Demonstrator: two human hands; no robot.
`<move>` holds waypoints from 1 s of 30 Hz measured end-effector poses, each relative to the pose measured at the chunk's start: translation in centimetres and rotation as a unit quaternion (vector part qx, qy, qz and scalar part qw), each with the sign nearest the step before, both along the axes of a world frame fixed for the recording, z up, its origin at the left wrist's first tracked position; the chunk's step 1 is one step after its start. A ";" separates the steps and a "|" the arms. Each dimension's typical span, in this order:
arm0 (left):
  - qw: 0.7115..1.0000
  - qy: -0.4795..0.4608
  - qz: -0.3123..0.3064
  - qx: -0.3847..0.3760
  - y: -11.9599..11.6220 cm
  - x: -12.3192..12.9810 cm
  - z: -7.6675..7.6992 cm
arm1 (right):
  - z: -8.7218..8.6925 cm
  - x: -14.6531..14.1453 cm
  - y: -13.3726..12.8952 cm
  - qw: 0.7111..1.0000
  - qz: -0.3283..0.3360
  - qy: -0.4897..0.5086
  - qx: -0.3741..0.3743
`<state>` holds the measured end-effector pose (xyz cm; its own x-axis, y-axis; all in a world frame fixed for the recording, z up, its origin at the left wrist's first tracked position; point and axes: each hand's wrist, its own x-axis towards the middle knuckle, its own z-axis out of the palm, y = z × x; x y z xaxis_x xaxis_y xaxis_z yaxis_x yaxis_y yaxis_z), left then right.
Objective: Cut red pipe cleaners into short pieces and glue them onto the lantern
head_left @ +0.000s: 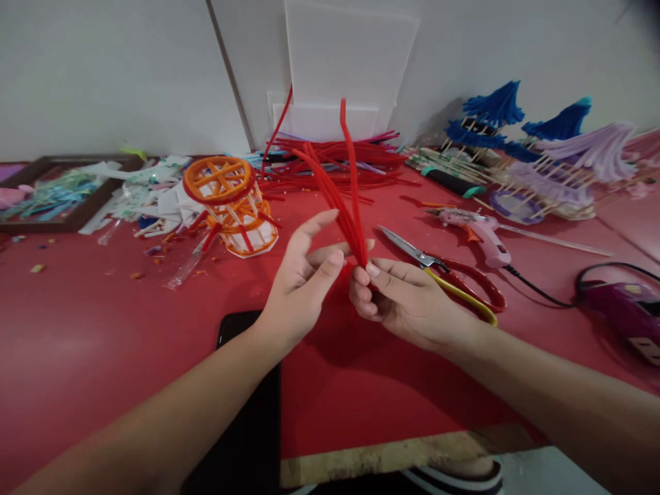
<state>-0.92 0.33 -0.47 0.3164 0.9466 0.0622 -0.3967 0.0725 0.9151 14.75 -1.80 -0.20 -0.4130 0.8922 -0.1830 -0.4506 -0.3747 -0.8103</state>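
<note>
A small bunch of red pipe cleaners [350,221] rises from between the thumb and fingers of my right hand [407,297], which is closed on its lower end. One stem stands apart from the others, bent near its top. Right beside the bunch, my left hand [302,289] has its thumb and fingers apart. Some of its fingertips pass behind the stems; whether they touch them I cannot tell. Just right of my right hand lie scissors [438,265] with red and yellow handles.
More red pipe cleaners [330,161] lie at the back. An orange-and-white frame model [221,182] stands left, near plastic scraps [159,182]. A pink glue gun [479,234], a cutter [454,182] and blue and lilac roofed models [495,103] are right. A black phone-like slab [242,419] lies in front.
</note>
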 end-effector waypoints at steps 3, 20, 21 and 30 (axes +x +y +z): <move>0.998 -0.009 0.032 -0.045 0.3 0.2 0.0 | -0.1 -0.1 -0.1 1.000 0.005 -0.008 0.003; 0.996 0.011 0.020 -0.083 0.3 0.0 0.3 | 0.2 0.8 -0.5 0.865 -0.135 -0.390 0.285; 0.996 0.013 0.026 -0.085 0.3 0.0 0.3 | 0.2 1.0 -0.6 0.818 -0.164 -0.431 0.344; 0.993 0.020 0.007 -0.119 0.3 0.0 0.4 | 0.4 1.6 -0.7 0.595 -0.214 -0.523 0.572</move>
<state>-0.87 0.66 -0.10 0.3003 0.9376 -0.1753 -0.3626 0.2822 0.8882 16.33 -2.48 0.20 -0.2975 0.6629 0.6871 0.6682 0.6586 -0.3462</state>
